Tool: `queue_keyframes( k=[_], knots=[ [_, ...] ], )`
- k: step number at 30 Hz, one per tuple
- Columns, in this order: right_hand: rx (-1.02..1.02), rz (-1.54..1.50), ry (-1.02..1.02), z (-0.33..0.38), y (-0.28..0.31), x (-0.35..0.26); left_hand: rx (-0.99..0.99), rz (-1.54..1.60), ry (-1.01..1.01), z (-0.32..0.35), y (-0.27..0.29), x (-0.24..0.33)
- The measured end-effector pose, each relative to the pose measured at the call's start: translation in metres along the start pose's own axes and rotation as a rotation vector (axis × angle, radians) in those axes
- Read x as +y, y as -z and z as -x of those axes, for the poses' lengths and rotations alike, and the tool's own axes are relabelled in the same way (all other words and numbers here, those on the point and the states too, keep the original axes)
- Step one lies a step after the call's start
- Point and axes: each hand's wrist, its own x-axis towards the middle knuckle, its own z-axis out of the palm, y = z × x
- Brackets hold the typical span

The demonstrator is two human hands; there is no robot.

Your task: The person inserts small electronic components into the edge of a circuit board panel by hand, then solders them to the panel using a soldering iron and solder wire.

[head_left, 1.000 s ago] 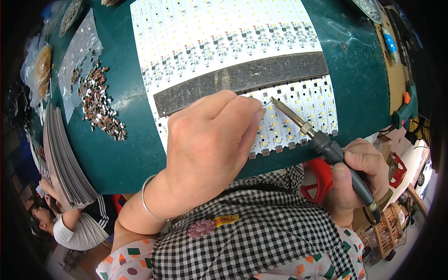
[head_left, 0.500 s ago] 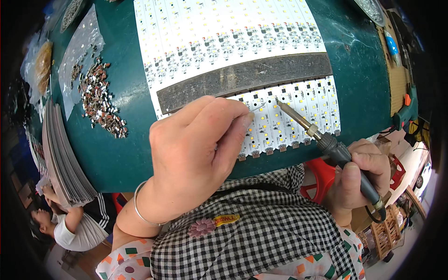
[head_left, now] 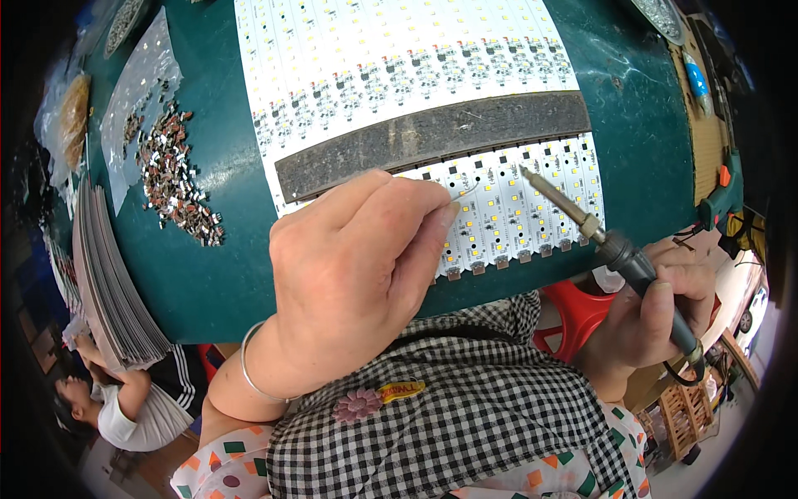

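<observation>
Soldering iron (head_left: pixel 623 256) snug in your right hand (head_left: pixel 633 334) | your left hand (head_left: pixel 353 241) pinching a thin wire (head_left: pixel 470 192) | tip's right of that wire, over the LED boards (head_left: pixel 517 223)

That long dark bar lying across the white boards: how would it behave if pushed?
The dark bar is probably stiff: it looks like one thick, solid piece. Lying flat across the white boards, with its broad face up, it would likely slide rather than roll. Its weight is hard to judge by sight.

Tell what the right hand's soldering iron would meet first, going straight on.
Probably the white circuit boards; if the soldering iron passes above them, the dark bar. Depth is unclear.
</observation>
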Motion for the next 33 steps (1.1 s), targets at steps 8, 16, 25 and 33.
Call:
queue_keyframes(
  k=[8,16,25,33],
  knots=[
    [-0.255,0.049,0.075,0.005,-0.004,0.003,0.033,-0.013,0.006,0.003,0.0,-0.002],
    [-0.335,0.065,0.062,0.001,-0.009,0.003,0.003,-0.072,-0.029,0.003,-0.004,-0.007],
    [-0.383,0.094,0.109,-0.004,-0.01,-0.002,0.019,-0.105,-0.093,0.002,-0.007,-0.01],
    [-0.113,-0.025,-0.015,0.006,-0.009,-0.002,0.052,-0.072,-0.04,0.004,-0.003,-0.007]
  ],
)
